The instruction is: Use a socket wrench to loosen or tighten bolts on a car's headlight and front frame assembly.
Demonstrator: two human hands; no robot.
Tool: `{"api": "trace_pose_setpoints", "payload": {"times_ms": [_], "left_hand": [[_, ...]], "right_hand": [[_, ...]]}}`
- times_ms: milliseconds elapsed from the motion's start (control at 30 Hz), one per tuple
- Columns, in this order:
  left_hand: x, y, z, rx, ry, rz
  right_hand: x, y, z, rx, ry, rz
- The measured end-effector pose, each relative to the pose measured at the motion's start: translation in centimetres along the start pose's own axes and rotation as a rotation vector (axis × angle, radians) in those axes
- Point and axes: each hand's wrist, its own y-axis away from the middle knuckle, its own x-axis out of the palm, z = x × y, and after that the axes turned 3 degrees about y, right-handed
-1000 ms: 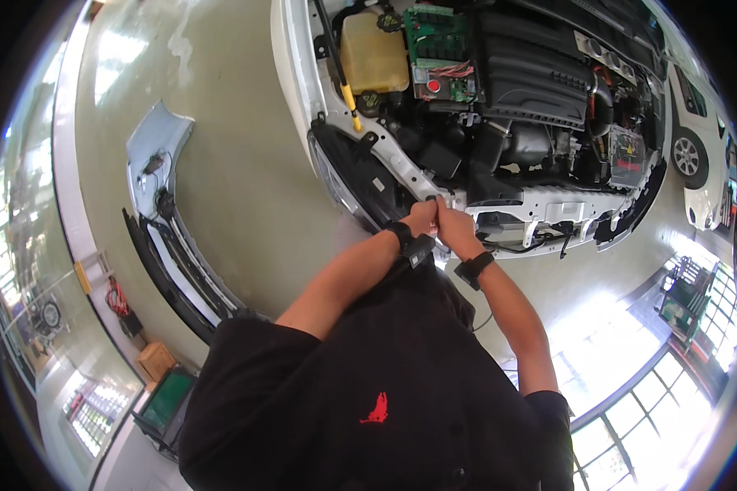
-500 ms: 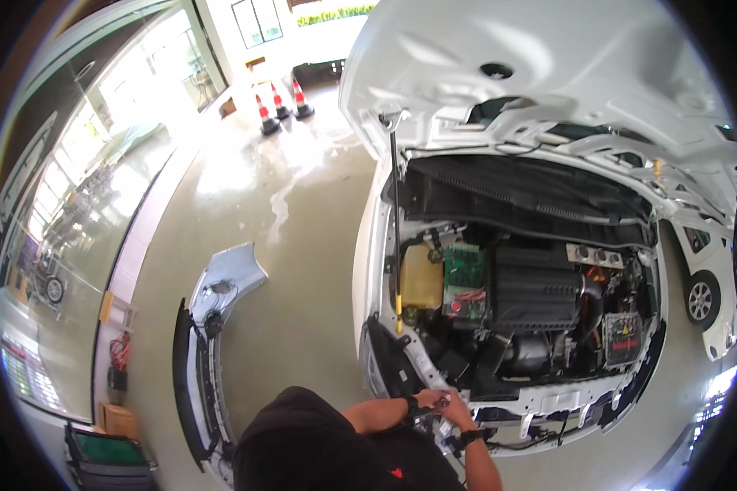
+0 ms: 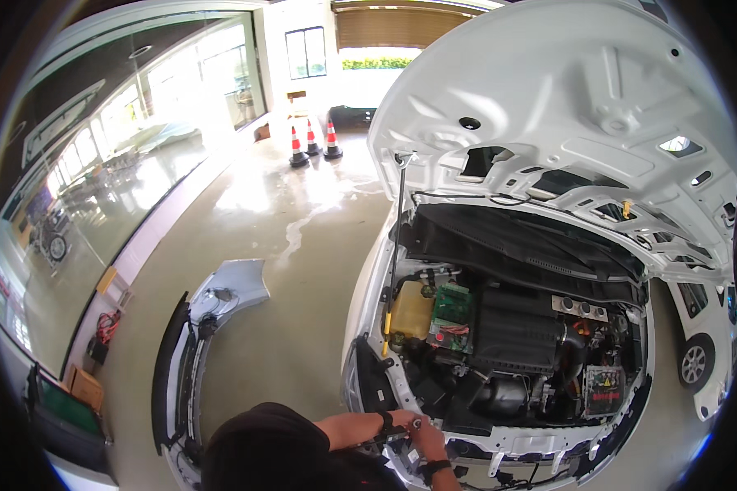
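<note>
White bodywork fills the right of the view: a car with its bonnet propped up and its front bumper off. Since a second ago the head has lifted and pulled back, so the whole engine bay now shows where only its front edge did; the hands have stayed together at the same spot, so the work there looks unfinished. Both hands meet at the car's bare front crossmember, the left hand and right hand closed around something small and dark between them; what it is I cannot tell. Each wrist wears a dark band. One detached bumper lies on the floor to the left. Three striped traffic cones stand far back. One yellowish fluid tank sits in the bay, one green board beside it
</note>
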Motion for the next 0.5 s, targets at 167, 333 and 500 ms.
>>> {"api": "trace_pose_setpoints", "payload": {"times_ms": [167, 333, 500], "left_hand": [[-1.7, -1.1, 4.5, -0.030, 0.389, -0.153], [2.9, 4.4, -8.1, 0.132, -0.650, -0.069], [-1.1, 0.8, -0.2, 0.273, -0.305, 0.187]], "right_hand": [[-3.4, -2.2, 1.4, -0.189, 0.166, 0.130], [-1.9, -1.2, -0.3, -0.093, 0.092, 0.092], [0.2, 0.8, 2.1, 0.233, -0.134, 0.034]]}}
